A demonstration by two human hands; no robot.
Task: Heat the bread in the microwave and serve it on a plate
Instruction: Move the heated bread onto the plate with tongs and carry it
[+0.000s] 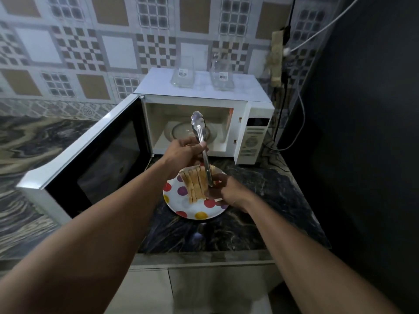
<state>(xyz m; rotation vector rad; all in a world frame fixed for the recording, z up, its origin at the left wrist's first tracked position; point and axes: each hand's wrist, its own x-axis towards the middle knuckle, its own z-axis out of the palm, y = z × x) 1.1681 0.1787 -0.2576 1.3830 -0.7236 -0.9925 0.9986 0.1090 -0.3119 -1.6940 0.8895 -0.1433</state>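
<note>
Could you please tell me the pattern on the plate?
The plate is white with red, purple and yellow dots; head view.

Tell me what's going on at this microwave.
A person holds metal tongs with both hands: the left hand grips them midway and the right hand holds their lower end. The tips point up toward the open microwave, whose glass turntable is bare. A stack of bread slices sits on a polka-dot plate on the counter just in front. The tongs are not on the bread.
</note>
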